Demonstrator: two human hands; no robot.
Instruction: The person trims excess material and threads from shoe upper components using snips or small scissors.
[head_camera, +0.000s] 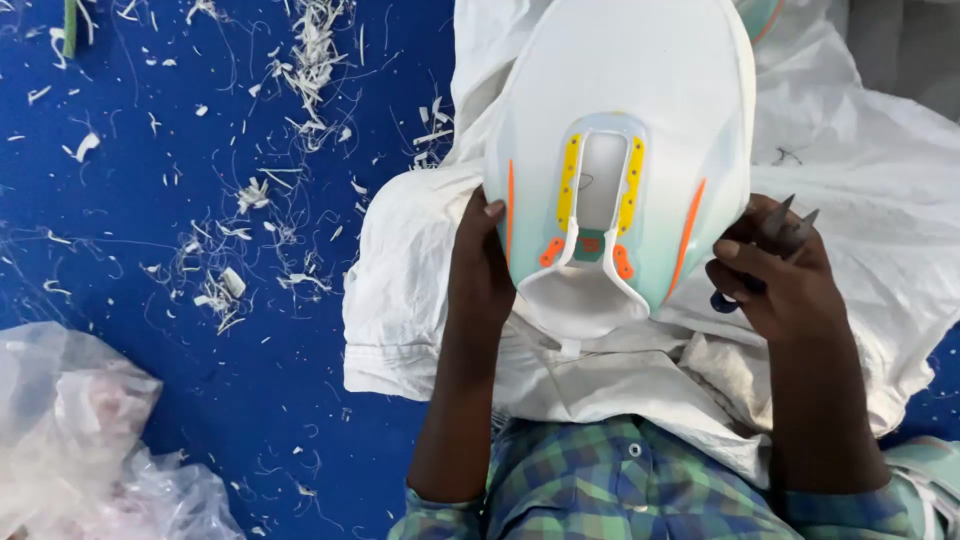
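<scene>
A white shoe sole (640, 90) with yellow, orange and pale green inserts is held upright over my lap, its underside facing me. My left hand (480, 270) grips its left edge, thumb on the rim. My right hand (775, 270) sits at the sole's right edge and is closed around small scissors (785, 225), whose dark tips point up and whose blue handle shows below the fingers. A white cloth (860, 170) lies under the sole across my lap.
The blue floor (150, 330) is strewn with white trimmings and threads (300, 60). A crumpled clear plastic bag (80, 440) lies at the lower left. My checked green-and-blue shirt (610, 490) fills the bottom middle.
</scene>
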